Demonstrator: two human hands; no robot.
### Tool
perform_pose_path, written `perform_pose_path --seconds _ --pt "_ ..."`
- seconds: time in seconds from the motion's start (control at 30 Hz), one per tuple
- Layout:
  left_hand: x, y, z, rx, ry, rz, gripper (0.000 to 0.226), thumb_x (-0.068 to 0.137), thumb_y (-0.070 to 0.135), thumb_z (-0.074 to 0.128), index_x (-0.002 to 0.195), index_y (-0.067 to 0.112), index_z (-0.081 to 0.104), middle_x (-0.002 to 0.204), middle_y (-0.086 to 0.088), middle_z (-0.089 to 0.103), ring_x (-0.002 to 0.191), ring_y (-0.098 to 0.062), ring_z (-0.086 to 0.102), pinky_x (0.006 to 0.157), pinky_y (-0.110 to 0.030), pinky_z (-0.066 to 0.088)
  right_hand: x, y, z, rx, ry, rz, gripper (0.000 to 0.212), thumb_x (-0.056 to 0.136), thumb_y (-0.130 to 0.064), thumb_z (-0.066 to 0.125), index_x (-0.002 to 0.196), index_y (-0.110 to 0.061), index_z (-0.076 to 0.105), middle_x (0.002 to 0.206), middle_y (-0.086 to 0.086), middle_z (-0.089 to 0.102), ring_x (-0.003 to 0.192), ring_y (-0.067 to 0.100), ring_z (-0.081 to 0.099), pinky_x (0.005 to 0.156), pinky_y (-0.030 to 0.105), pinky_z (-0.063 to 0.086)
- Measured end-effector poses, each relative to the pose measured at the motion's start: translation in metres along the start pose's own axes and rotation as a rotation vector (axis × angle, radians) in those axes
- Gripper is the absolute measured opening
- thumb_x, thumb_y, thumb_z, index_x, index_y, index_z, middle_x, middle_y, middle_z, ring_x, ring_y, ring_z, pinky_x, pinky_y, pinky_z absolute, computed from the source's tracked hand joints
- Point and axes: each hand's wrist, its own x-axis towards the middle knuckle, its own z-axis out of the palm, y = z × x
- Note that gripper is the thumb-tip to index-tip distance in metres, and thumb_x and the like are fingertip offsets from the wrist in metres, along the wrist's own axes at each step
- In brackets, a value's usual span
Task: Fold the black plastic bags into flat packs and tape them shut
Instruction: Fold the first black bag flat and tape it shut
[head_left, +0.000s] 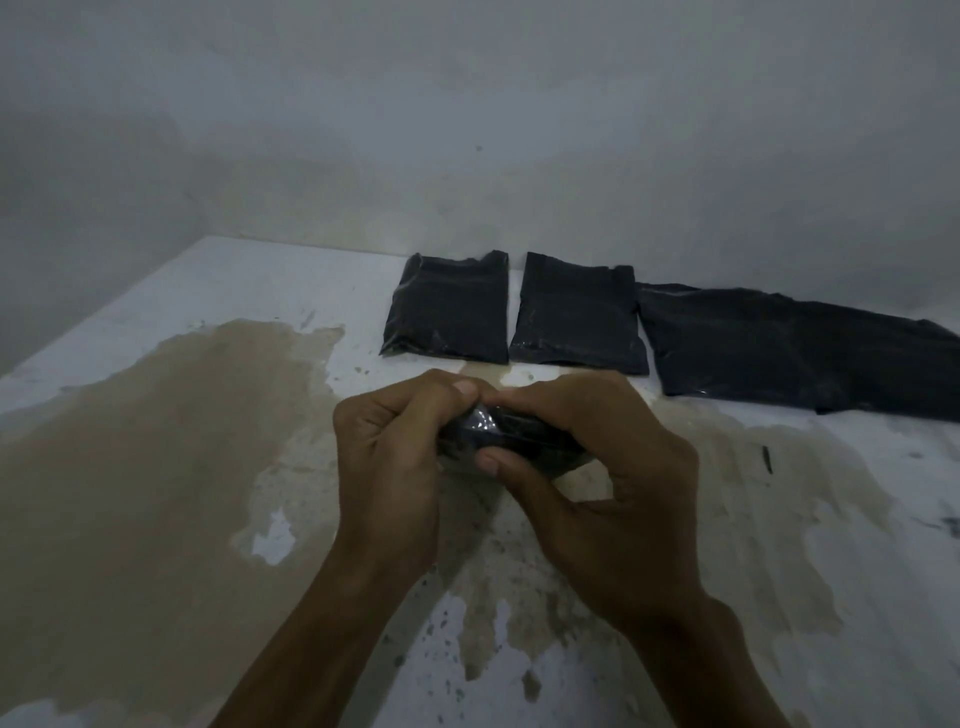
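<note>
**Black plastic bag held in both hands, three more at the back of the table**

Black plastic bag (511, 441), folded small, sits between both hands just above the table (779, 597), near its middle. The left hand (387, 457) curls round the bag's left end, its thumb meeting the right hand's fingertips on top. The right hand (608, 467) wraps the rest, thumb pressed against the near side. A shiny patch shows between the thumbs; it may be clear tape, though I cannot be sure. The two-handed pinch probably keeps the folds from springing open while the pack is sealed.

Counted, four black bags are in view. One is in the hands. Two lie as flat rectangular packs side by side near the wall: the left pack (449, 312) and the middle pack (579, 317), close together but apart. They appear finished and set aside. The fourth, a longer bag (800, 353) to their right, is wider and looks only partly folded, likely waiting its turn.

No tape roll is visible. A small dark object (767, 460) lies alone on the stained table to the right.
</note>
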Motion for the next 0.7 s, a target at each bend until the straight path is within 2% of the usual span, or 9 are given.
perform_pose_path --seconds 0.2,0.33,0.43,0.57,0.7 --pt "-0.001 0.006 0.003 -0.029 0.069 -0.173 0.023 0.065 0.011 0.052 0.06 0.015 0.074 0.064 -0.007 0.067 0.065 -0.023 0.063 0.064 -0.035 0.053 0.0 -0.002 0.005 -0.041 -0.01 -0.061 0.024 0.079 -0.014 0.078 0.101 -0.007 0.072 0.096 0.005 0.07 0.088 0.022 0.062 0.075 0.031 0.049" --pt "0.003 0.012 -0.001 -0.062 0.039 -0.322 0.027 0.056 0.009 0.049 0.076 0.008 0.066 0.062 -0.01 0.064 0.058 -0.023 0.06 0.055 -0.031 0.052 -0.001 -0.004 0.007 -0.073 -0.037 -0.076 0.027 0.08 -0.015 0.077 0.106 -0.008 0.072 0.096 0.004 0.068 0.089 0.018 0.058 0.074 0.028 0.047" --pt "0.004 0.019 -0.003 -0.136 0.025 -0.442 0.033 0.054 0.003 0.041 0.083 0.002 0.057 0.057 -0.01 0.062 0.055 -0.023 0.06 0.047 -0.026 0.051 -0.004 -0.006 0.012 -0.097 -0.062 -0.094 0.022 0.081 -0.017 0.076 0.101 -0.009 0.074 0.097 0.005 0.068 0.091 0.019 0.058 0.075 0.031 0.048" --pt "0.005 0.023 -0.008 -0.213 0.012 -0.546 0.03 0.055 -0.002 0.035 0.076 0.003 0.055 0.058 -0.012 0.061 0.07 -0.026 0.063 0.058 -0.031 0.054 -0.005 -0.007 0.015 -0.113 -0.081 -0.099 0.02 0.081 -0.018 0.076 0.099 -0.009 0.075 0.096 0.005 0.069 0.089 0.019 0.059 0.074 0.033 0.049" --pt "0.007 0.02 -0.013 -0.209 -0.009 -0.523 0.031 0.055 0.0 0.036 0.077 0.002 0.058 0.063 -0.018 0.063 0.08 -0.029 0.07 0.072 -0.037 0.056 -0.005 -0.007 0.014 -0.125 -0.077 -0.092 0.019 0.081 -0.018 0.076 0.098 -0.008 0.075 0.096 0.005 0.069 0.088 0.018 0.058 0.073 0.031 0.049"
